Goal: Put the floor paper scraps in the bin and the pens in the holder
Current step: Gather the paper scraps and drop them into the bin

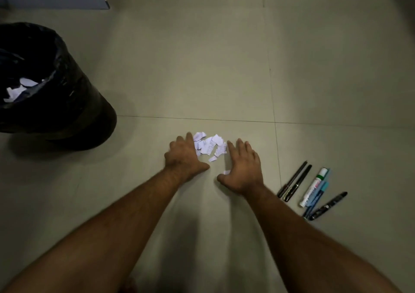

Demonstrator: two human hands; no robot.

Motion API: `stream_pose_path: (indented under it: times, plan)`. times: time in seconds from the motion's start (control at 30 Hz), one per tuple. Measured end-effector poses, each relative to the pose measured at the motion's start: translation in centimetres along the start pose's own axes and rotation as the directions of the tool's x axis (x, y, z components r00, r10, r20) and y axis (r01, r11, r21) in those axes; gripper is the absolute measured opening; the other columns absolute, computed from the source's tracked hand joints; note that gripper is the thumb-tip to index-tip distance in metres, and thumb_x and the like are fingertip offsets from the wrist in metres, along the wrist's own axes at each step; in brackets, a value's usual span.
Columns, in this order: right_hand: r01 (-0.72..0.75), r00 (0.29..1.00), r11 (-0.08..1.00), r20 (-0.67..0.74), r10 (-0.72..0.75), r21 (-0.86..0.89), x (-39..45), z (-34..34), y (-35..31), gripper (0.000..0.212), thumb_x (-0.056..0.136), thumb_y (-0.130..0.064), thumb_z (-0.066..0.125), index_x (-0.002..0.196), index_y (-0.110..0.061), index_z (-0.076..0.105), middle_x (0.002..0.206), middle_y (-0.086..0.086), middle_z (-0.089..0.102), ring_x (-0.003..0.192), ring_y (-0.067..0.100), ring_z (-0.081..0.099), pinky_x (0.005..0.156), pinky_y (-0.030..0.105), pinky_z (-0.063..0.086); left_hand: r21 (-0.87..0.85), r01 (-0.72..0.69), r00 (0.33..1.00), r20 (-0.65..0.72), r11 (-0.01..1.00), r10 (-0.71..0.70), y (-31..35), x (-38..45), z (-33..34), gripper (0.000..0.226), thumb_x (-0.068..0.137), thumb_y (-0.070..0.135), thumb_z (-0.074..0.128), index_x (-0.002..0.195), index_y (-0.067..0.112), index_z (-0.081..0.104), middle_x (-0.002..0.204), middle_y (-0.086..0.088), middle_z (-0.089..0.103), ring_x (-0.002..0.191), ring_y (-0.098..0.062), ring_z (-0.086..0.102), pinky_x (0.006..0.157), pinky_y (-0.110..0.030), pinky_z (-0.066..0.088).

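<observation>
Both hands flat on floor (202, 79) — left hand (184, 158) & right hand (243, 169) flank paper scraps (210, 146).

Printed lines on paper scraps (210, 146), too small to read. Label on white marker (313, 188) blurred, illegible.

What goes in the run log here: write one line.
left hand open beside torn white paper scraps | right hand open opposite | black-lined bin left
</observation>
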State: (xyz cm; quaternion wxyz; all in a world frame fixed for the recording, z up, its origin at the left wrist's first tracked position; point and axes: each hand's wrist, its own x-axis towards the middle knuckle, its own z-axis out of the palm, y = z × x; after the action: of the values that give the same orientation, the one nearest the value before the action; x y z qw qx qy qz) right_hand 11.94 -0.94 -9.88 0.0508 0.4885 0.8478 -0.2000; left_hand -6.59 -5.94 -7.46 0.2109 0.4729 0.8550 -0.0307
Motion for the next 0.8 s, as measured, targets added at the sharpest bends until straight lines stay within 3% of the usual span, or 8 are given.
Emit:
stream_pose_path:
  times: [0.1, 0.2, 0.27, 0.37, 0.5, 0.6, 0.7, 0.8]
  plan:
    - [-0.164, 0.964, 0.985, -0.206, 0.17, 0.046, -2.6, 2.0, -0.8, 0.08, 0.058, -0.038, 0.066, 0.133, -0.016, 0.052, 0.14, 0.016, 0.049, 0.126, 0.037, 0.046, 0.095, 0.044, 0.04, -0.109, 0.127, 0.992, 0.003, 0.986, -0.127, 1.6, -0.9, 0.4, 0.09, 0.065, 0.054, 0.076, 0.134, 0.013, 0.036, 0.128, -0.011, 0.043, 0.114, -0.032, 0.048, 0.083, -0.036, 0.047]
    - [-0.239, 0.932, 0.966, -0.255, 0.258, 0.101, -2.8, 2.7, -2.4, 0.046, 0.059, -0.021, 0.064, 0.104, -0.014, 0.061, 0.105, 0.012, 0.057, 0.09, 0.035, 0.053, 0.071, 0.038, 0.041, -0.264, 0.157, 0.987, 0.004, 0.952, -0.162, 3.2, -1.4, 0.8, 0.075, 0.075, 0.048, 0.075, 0.13, 0.01, 0.041, 0.127, -0.014, 0.042, 0.113, -0.036, 0.052, 0.09, -0.039, 0.046]
    - [-0.22, 0.93, 0.951, -0.248, 0.271, 0.215, -1.6, 2.3, -3.4, 0.039, 0.067, -0.011, 0.06, 0.106, -0.013, 0.062, 0.102, 0.014, 0.056, 0.087, 0.037, 0.054, 0.068, 0.039, 0.043, -0.362, 0.159, 0.986, 0.015, 0.919, -0.165, 3.6, -1.3, 1.0, 0.073, 0.075, 0.044, 0.078, 0.13, 0.01, 0.042, 0.125, -0.014, 0.043, 0.112, -0.036, 0.055, 0.091, -0.04, 0.047]
    - [-0.173, 0.953, 0.892, -0.159, 0.259, 0.418, 0.3, 1.4, -4.3, 0.046, 0.081, -0.004, 0.053, 0.125, -0.014, 0.057, 0.117, 0.012, 0.051, 0.101, 0.035, 0.052, 0.078, 0.039, 0.046, -0.417, 0.157, 0.985, 0.002, 0.895, -0.172, 2.7, -0.8, 0.4, 0.065, 0.075, 0.035, 0.078, 0.125, 0.009, 0.045, 0.122, -0.014, 0.045, 0.11, -0.038, 0.056, 0.087, -0.041, 0.049]
    - [-0.033, 0.97, 0.91, -0.205, 0.128, 0.413, 1.8, 0.2, -3.6, 0.06, 0.078, -0.012, 0.063, 0.137, -0.018, 0.05, 0.133, 0.011, 0.047, 0.11, 0.035, 0.051, 0.084, 0.038, 0.045, -0.196, 0.001, 0.996, -0.091, 0.981, -0.02, 0.6, 0.5, -0.2, 0.062, 0.078, 0.039, 0.07, 0.127, 0.012, 0.044, 0.121, -0.013, 0.046, 0.111, -0.036, 0.052, 0.084, -0.041, 0.048]
    - [-0.07, 0.99, 0.976, -0.109, 0.093, 0.206, 3.5, -0.8, -2.3, 0.082, 0.074, -0.038, 0.072, 0.148, -0.027, 0.037, 0.154, 0.013, 0.03, 0.127, 0.035, 0.044, 0.097, 0.042, 0.043, 0.022, -0.212, 0.976, 0.053, 0.977, 0.211, 0.2, 2.6, -1.0, 0.099, 0.066, 0.043, 0.076, 0.147, 0.016, 0.025, 0.127, -0.011, 0.044, 0.109, -0.035, 0.055, 0.087, -0.041, 0.051]
    - [0.006, 1.0, 0.999, -0.022, -0.006, 0.033, 4.2, -0.8, -1.5, 0.079, 0.078, -0.052, 0.064, 0.148, -0.029, 0.037, 0.156, 0.012, 0.029, 0.135, 0.034, 0.038, 0.101, 0.044, 0.04, 0.255, -0.352, 0.928, 0.221, 0.9, 0.3, 1.0, 3.8, -2.2, 0.128, 0.056, 0.05, 0.084, 0.153, 0.012, 0.01, 0.143, -0.013, 0.037, 0.115, -0.037, 0.053, 0.091, -0.042, 0.049]
    - [0.089, 0.993, 0.995, -0.084, -0.085, 0.039, 3.9, -0.6, -2.2, 0.057, 0.083, -0.04, 0.057, 0.137, -0.024, 0.052, 0.135, 0.012, 0.053, 0.117, 0.035, 0.051, 0.09, 0.04, 0.046, 0.309, -0.402, 0.91, 0.238, 0.862, 0.339, 2.1, 3.3, -2.1, 0.102, 0.065, 0.045, 0.08, 0.147, 0.013, 0.028, 0.139, -0.012, 0.043, 0.113, -0.034, 0.054, 0.094, -0.039, 0.048]
